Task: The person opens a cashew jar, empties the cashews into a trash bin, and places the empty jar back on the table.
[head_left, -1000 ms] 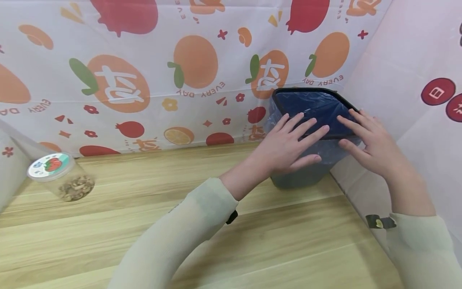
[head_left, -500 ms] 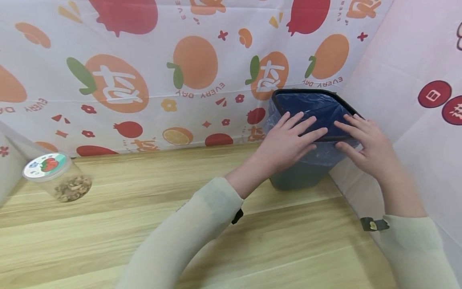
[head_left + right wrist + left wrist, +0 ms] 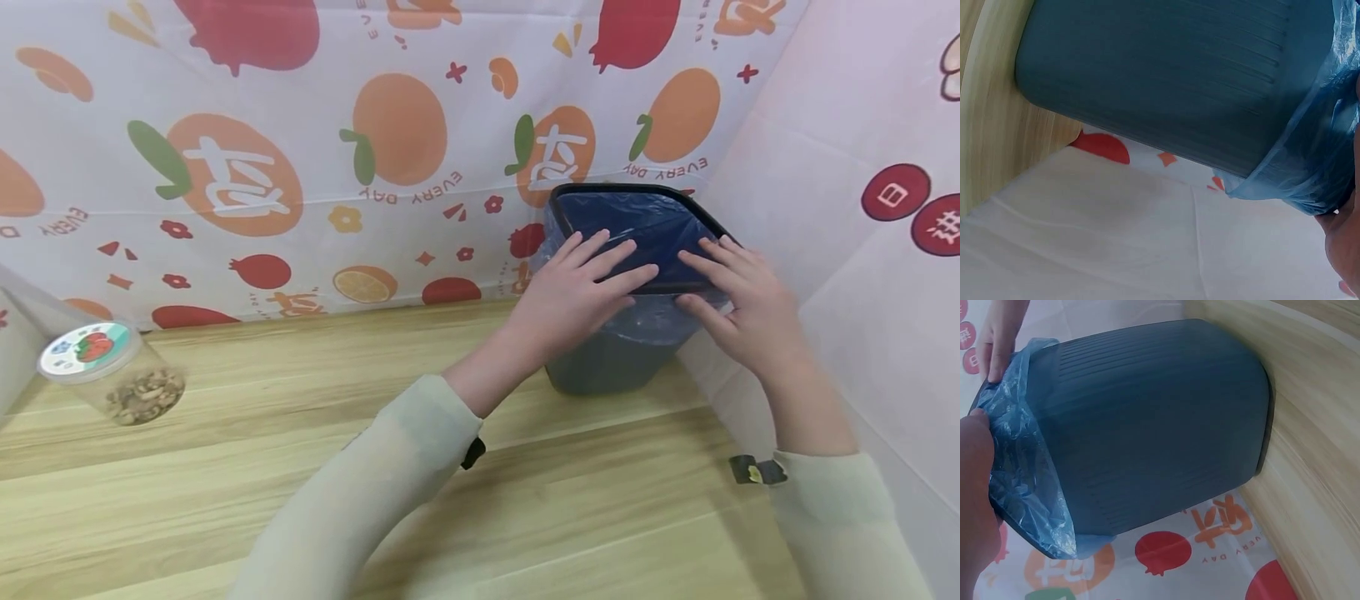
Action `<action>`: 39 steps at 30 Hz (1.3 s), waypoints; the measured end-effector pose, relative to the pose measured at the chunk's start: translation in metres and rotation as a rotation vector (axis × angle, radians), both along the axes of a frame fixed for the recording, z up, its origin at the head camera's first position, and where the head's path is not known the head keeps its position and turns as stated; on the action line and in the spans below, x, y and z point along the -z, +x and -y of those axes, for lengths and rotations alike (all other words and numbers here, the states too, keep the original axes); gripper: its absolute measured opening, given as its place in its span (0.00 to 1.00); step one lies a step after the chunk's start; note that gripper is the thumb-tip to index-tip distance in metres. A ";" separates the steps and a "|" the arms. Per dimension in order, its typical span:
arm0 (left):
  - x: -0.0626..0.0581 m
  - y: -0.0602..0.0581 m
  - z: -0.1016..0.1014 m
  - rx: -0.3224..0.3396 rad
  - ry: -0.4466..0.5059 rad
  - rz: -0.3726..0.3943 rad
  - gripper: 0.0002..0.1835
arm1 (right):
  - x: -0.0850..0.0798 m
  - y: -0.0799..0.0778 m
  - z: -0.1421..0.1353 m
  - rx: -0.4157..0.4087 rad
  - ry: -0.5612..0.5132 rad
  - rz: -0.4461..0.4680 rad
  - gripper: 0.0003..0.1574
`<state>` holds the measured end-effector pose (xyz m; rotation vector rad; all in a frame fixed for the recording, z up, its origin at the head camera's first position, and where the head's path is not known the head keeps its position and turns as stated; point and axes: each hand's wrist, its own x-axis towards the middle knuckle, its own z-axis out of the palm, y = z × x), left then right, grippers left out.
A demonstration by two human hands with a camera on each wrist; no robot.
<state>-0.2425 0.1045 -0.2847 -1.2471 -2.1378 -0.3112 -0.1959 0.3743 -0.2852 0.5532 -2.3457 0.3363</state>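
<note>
The left hand [image 3: 572,293] has tucked its thumb, fingers straight like the right hand's [image 3: 750,315] over the bin [image 3: 609,365], jar [image 3: 123,377] well apart.

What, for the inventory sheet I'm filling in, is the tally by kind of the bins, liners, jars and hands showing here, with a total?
Bin: 1
Plastic liner: 1
Lidded jar: 1
Left hand plus right hand: 2
Total: 5

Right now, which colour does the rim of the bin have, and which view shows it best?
The rim is black; the head view shows it best.
</note>
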 end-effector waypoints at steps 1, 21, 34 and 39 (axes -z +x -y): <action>0.000 0.000 0.002 0.002 0.006 0.000 0.24 | 0.000 0.000 0.002 -0.003 -0.002 -0.005 0.34; 0.000 0.013 0.039 -0.009 0.036 0.004 0.23 | 0.001 0.004 0.036 -0.013 -0.002 0.010 0.35; 0.001 0.018 0.064 -0.029 0.056 0.001 0.23 | 0.001 0.001 0.060 -0.053 0.003 -0.004 0.35; 0.001 0.021 0.072 -0.031 0.066 0.001 0.22 | 0.001 0.002 0.068 -0.066 0.001 -0.021 0.35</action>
